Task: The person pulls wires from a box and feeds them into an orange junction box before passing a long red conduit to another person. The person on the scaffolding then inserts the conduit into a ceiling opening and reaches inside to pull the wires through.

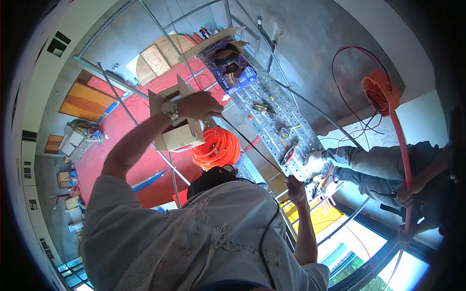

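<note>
My left hand (pixel 203 105), with a watch on its wrist, is raised in front of an open cardboard box (pixel 182 138). Its fingers are closed on one end of a thin black cable (pixel 250 144). The cable runs taut and slanting down to my right hand (pixel 295 190), which is closed on it beside the perforated metal platform (pixel 264 93). Below the left hand, next to the cardboard box, lies a coil of orange corrugated conduit (pixel 217 149). Pliers (pixel 263 108) and other small tools rest on the platform near the right hand.
A blue carton (pixel 233 72) of supplies stands at the platform's far end. Scaffold tubes (pixel 174 180) surround me. At right, another person's legs (pixel 374 161) reach the platform; that person's hands (pixel 407 194) hold an orange tube (pixel 402 140). Red flooring (pixel 114 150) lies below.
</note>
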`<state>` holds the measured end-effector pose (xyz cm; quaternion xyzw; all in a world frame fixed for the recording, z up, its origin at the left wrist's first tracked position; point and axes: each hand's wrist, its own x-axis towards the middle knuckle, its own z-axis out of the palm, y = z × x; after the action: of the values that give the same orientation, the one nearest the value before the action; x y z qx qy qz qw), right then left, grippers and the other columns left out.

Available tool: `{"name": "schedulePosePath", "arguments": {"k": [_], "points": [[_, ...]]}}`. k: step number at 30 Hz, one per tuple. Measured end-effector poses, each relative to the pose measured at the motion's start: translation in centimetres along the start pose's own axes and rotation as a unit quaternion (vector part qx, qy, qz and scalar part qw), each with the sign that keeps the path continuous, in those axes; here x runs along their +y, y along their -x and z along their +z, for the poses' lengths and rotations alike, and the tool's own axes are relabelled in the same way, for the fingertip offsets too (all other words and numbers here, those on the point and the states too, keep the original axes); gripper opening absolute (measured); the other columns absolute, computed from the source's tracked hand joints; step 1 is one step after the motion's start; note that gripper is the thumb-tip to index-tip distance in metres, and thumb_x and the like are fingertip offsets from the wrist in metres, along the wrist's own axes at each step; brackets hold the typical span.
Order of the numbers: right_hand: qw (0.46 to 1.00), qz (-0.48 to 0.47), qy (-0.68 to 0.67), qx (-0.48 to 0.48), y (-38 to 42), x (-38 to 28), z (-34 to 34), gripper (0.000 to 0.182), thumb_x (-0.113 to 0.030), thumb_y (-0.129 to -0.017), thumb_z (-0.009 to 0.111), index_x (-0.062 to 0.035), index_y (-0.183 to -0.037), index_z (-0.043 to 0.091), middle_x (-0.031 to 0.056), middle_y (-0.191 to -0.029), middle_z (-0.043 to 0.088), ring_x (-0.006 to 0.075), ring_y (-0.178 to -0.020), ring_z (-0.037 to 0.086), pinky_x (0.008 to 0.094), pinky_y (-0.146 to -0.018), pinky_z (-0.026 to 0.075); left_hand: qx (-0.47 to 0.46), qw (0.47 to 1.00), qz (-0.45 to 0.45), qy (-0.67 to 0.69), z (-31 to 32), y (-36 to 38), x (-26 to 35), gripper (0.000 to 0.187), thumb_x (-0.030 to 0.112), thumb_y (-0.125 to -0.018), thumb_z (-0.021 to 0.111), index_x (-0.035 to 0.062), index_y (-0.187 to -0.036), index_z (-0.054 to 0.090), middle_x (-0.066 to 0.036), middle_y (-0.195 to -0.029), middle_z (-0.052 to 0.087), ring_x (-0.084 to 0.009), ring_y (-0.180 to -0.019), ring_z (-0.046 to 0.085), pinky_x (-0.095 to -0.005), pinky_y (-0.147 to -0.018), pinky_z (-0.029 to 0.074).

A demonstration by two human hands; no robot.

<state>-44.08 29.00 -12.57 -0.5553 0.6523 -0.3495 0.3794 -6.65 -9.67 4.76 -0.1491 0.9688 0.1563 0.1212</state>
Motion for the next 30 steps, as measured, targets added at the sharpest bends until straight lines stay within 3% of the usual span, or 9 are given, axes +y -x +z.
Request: {"name": "schedulePosePath", "arguments": {"k": [4,7,9,11,13,15,17,22,30], "points": [[0.998,0.057,-0.008,0.028,6.2,7.3,-2.4,0.020,-0.017,-0.107,0.057,-0.0040,-0.092,0.061,0.0110,-0.069,0.055,0.0185,-0.062,0.047,0.0393,-0.058,0.041,-0.002,0.999,-0.032,-0.044,-0.9,2.0,-4.3,0.016,0.027,-0.100,0.061,0.0116,-0.100,0.066,-0.008,-0.091,0.070,-0.0294,-0.092,0.068,-0.0454,-0.086,0.050],[0.990,0.116,0.064,-0.040,8.2,11.9,-1.4,0.021,-0.020,-0.108,0.055,-0.0043,-0.100,0.067,0.0112,-0.075,0.065,0.0201,-0.066,0.060,0.0373,-0.065,0.049,-0.016,0.994,0.031,-0.100,0.5,0.8,-1.6,0.011,0.023,-0.097,0.063,0.0126,-0.099,0.066,-0.007,-0.089,0.070,-0.0292,-0.090,0.068,-0.0441,-0.087,0.050],[0.976,0.188,0.054,-0.095,9.2,16.9,0.5,0.025,-0.024,-0.107,0.059,-0.0054,-0.119,0.070,0.0163,-0.096,0.074,0.0280,-0.094,0.074,0.0407,-0.086,0.056,0.005,0.991,0.061,-0.119,3.1,-0.5,0.8,0.010,0.019,-0.089,0.066,0.0136,-0.097,0.067,-0.007,-0.084,0.070,-0.0294,-0.087,0.070,-0.0440,-0.082,0.052],[0.936,0.133,0.206,-0.252,7.0,13.9,1.3,0.042,-0.028,-0.103,0.065,-0.0089,-0.140,0.060,0.0192,-0.131,0.067,0.0365,-0.128,0.062,0.0468,-0.105,0.048,0.024,0.991,0.088,-0.095,5.6,-2.5,4.3,0.010,0.019,-0.085,0.066,0.0137,-0.095,0.067,-0.007,-0.081,0.069,-0.0293,-0.084,0.070,-0.0445,-0.075,0.054],[0.972,0.079,0.090,-0.202,1.5,9.1,3.4,0.058,-0.035,-0.104,0.064,-0.0079,-0.153,0.048,0.0197,-0.146,0.058,0.0367,-0.142,0.049,0.0465,-0.117,0.039,0.094,0.986,0.134,-0.029,9.8,-4.3,8.3,0.009,0.018,-0.085,0.065,0.0126,-0.093,0.066,-0.008,-0.078,0.069,-0.0299,-0.079,0.071,-0.0451,-0.069,0.054],[0.993,-0.059,0.019,-0.103,-4.1,-1.1,4.9,0.058,-0.035,-0.106,0.061,-0.0042,-0.152,0.047,0.0199,-0.141,0.061,0.0354,-0.137,0.054,0.0448,-0.115,0.041,0.136,0.979,0.154,0.014,11.5,-6.8,12.0,0.009,0.018,-0.086,0.065,0.0118,-0.092,0.065,-0.008,-0.075,0.068,-0.0306,-0.075,0.071,-0.0453,-0.067,0.055],[0.975,0.027,-0.187,-0.117,-6.6,-7.1,7.1,0.042,-0.031,-0.107,0.061,-0.0013,-0.136,0.060,0.0193,-0.120,0.070,0.0316,-0.119,0.067,0.0411,-0.103,0.049,0.092,0.995,0.025,-0.029,10.0,-8.3,14.9,0.011,0.021,-0.089,0.064,0.0104,-0.093,0.065,-0.009,-0.078,0.069,-0.0310,-0.076,0.071,-0.0463,-0.069,0.055],[0.993,-0.008,-0.121,0.001,-6.0,-9.3,5.6,0.028,-0.026,-0.109,0.056,-0.0008,-0.101,0.065,0.0115,-0.083,0.066,0.0199,-0.081,0.066,0.0361,-0.073,0.051,0.123,0.987,0.074,0.068,7.4,-7.2,11.5,0.020,0.030,-0.098,0.062,0.0098,-0.097,0.066,-0.011,-0.086,0.070,-0.0333,-0.085,0.071,-0.0486,-0.074,0.054],[0.998,0.054,0.010,0.024,6.8,10.6,0.5,0.022,-0.017,-0.105,0.051,-0.0037,-0.094,0.065,0.0105,-0.074,0.059,0.0212,-0.065,0.056,0.0411,-0.059,0.044,0.029,0.998,-0.029,0.051,0.5,4.0,-1.4,0.024,0.033,-0.105,0.057,0.0132,-0.109,0.069,-0.016,-0.094,0.071,-0.0372,-0.089,0.069,-0.0504,-0.081,0.053]]}}
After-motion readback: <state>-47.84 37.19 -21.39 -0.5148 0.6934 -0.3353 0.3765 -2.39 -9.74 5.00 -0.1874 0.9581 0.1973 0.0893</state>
